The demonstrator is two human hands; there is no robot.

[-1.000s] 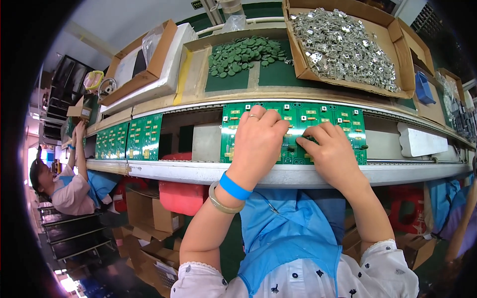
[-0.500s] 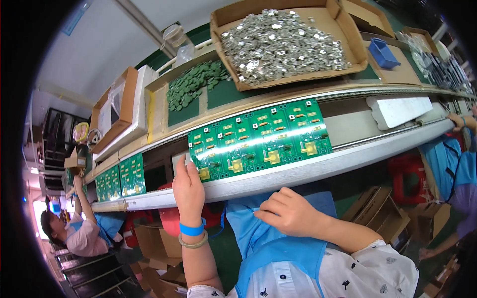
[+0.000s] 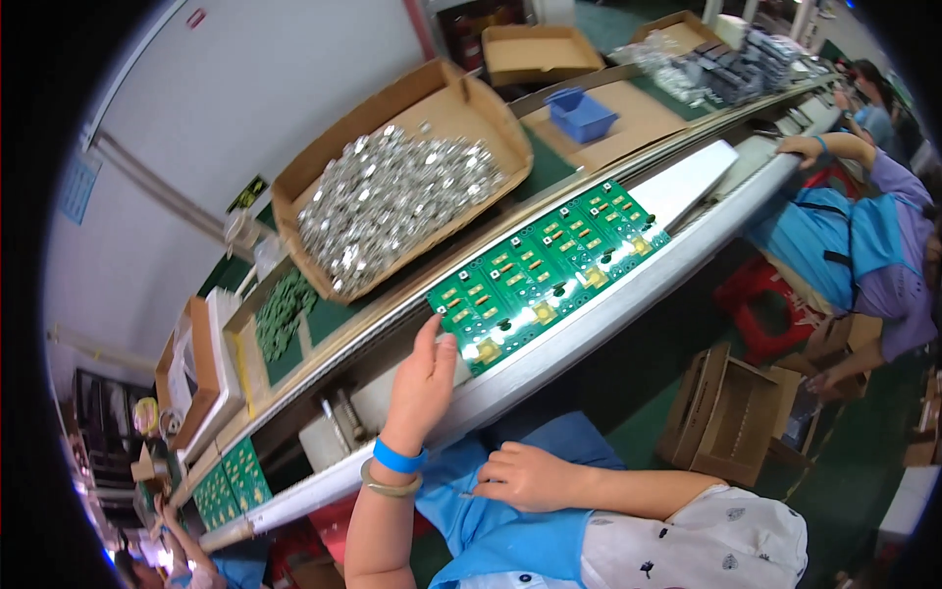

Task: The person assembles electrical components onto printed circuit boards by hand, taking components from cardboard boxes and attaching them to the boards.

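Observation:
A green circuit board panel [image 3: 518, 263] lies across the conveyor rails, carrying small square parts, resistors and dark green discs. Against its left end rests my left hand [image 3: 424, 383], fingers stretched out and apart, fingertips at the panel's edge; it grips nothing. My right hand [image 3: 530, 477] hovers or rests over my lap, away from the panel, its fingers curled in with nothing visible in them. A white foam piece [image 3: 687, 187] adjoins the panel's right end.
Behind the rails stand a cardboard tray of small silvery parts [image 3: 397, 201], a heap of green discs [image 3: 285, 312] and a blue bin [image 3: 581, 115]. More circuit boards [image 3: 233, 483] lie at far left. A co-worker's hand [image 3: 803, 149] touches the rail at right. Cardboard boxes [image 3: 731, 412] sit below.
The panel has slid right along the rails toward the foam piece, my left hand following at its left end. My right hand has dropped lower toward my lap. The view has turned right.

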